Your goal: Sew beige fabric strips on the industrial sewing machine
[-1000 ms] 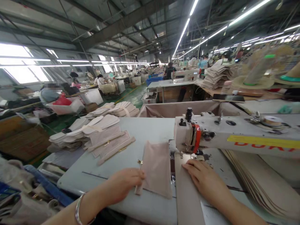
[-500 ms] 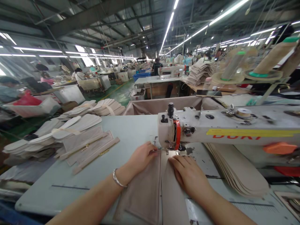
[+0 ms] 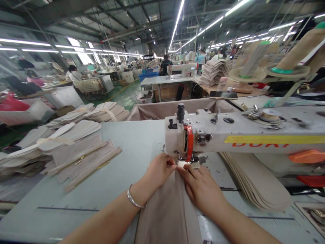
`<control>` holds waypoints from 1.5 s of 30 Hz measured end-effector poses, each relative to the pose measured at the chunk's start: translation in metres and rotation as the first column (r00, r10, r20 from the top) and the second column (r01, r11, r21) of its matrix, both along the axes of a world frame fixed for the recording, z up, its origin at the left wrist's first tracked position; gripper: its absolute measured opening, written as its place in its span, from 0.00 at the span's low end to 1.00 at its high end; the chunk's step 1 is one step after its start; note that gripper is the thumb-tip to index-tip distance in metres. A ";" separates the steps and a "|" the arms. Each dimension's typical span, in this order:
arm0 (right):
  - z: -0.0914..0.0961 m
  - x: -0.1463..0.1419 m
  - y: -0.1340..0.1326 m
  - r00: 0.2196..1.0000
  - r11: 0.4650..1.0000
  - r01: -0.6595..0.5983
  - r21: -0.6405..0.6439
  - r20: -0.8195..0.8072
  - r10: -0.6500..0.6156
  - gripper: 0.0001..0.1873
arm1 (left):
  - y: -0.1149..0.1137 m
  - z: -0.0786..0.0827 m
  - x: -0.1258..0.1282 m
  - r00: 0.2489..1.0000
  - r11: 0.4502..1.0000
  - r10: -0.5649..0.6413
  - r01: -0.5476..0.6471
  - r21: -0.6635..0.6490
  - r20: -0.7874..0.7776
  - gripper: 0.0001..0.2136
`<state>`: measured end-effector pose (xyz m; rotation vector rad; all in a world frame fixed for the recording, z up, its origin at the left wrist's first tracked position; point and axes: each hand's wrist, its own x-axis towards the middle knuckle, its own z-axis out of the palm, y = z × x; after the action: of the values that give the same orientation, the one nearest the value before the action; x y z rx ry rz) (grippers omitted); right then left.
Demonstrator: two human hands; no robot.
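My left hand (image 3: 158,171) and my right hand (image 3: 200,186) meet at the top edge of a beige fabric panel (image 3: 167,213) that lies on the grey table. Both pinch the fabric's end right under the needle area of a white sewing machine (image 3: 228,135). The left fingers are curled on the fabric's left corner, and a silver bangle sits on that wrist. Fingers of the right hand press and pinch the right side of the same edge. The needle itself is hidden behind the fingers.
Stacks of cut beige pieces (image 3: 61,142) lie on the table's left. Curved beige pieces (image 3: 254,183) are piled under the machine arm at right. Thread cones (image 3: 291,54) stand at the far right. Other people sit at sewing tables (image 3: 167,81) behind.
Both hands have slid the fabric panel forward to the machine's needle and closed together on its top edge. The view has shifted a little towards the machine.
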<state>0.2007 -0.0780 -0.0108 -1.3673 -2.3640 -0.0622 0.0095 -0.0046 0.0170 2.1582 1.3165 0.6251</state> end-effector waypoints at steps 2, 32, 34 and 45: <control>0.000 0.000 0.000 1.000 1.000 0.006 0.004 -0.001 -0.006 0.25 | 0.001 0.002 0.002 1.000 1.000 -0.005 0.005 -0.026 -0.007 0.04; 0.006 0.001 -0.002 0.998 0.999 -0.018 -0.047 -0.055 0.016 0.21 | 0.000 0.011 0.012 0.997 0.998 0.058 -0.057 0.028 -0.054 0.08; 0.005 0.000 -0.002 0.998 0.999 -0.018 -0.047 -0.056 0.015 0.21 | -0.001 0.011 0.011 0.998 0.998 0.058 -0.058 0.015 -0.039 0.08; 0.006 0.000 -0.001 0.998 0.999 -0.013 -0.045 -0.060 0.010 0.20 | 0.000 0.009 0.005 0.996 0.999 0.002 0.002 0.051 -0.087 0.07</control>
<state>0.2008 -0.0791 -0.0052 -1.3570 -2.3370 0.0360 0.0141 -0.0050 0.0260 2.2495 1.3595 0.5764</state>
